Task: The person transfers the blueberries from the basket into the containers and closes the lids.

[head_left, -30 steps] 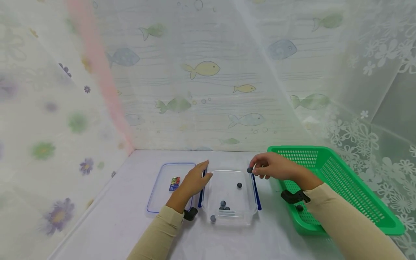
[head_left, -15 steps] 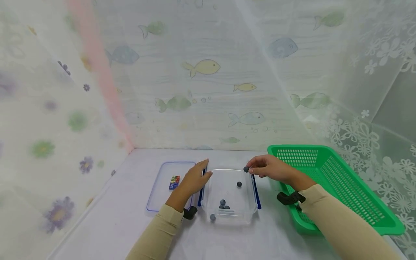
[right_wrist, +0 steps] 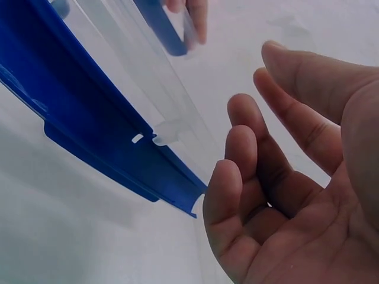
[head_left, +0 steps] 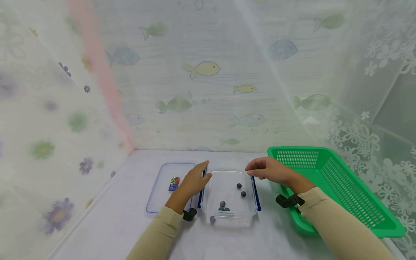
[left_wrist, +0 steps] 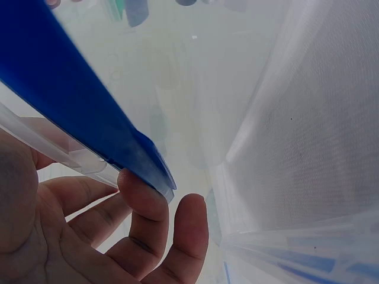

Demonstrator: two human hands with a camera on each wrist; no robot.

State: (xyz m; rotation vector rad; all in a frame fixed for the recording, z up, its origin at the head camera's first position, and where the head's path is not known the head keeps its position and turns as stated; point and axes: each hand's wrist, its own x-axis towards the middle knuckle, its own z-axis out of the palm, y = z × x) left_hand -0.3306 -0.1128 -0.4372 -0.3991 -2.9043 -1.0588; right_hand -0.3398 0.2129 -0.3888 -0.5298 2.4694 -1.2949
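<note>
A clear plastic food container with dark blue side latches stands in the middle in the head view. Several blueberries lie in it: a cluster at the front, one at the front-left corner and two at the right, the nearer one. My left hand rests on its left side, thumb by the rim; the left wrist view has a fingertip touching the end of the blue latch. Above the far right corner is my right hand, fingers loosely bent and nothing between them, beside the right latch.
A clear lid with a blue line round its edge and a colourful label lies at the left. At the right stands a green plastic basket, partly behind my right forearm. Patterned sheeting walls off the back and sides.
The blueberry that my right hand pinched has left its fingers, and another blueberry lies in the container's right part. My right hand has shifted slightly left. My left hand has stayed put.
</note>
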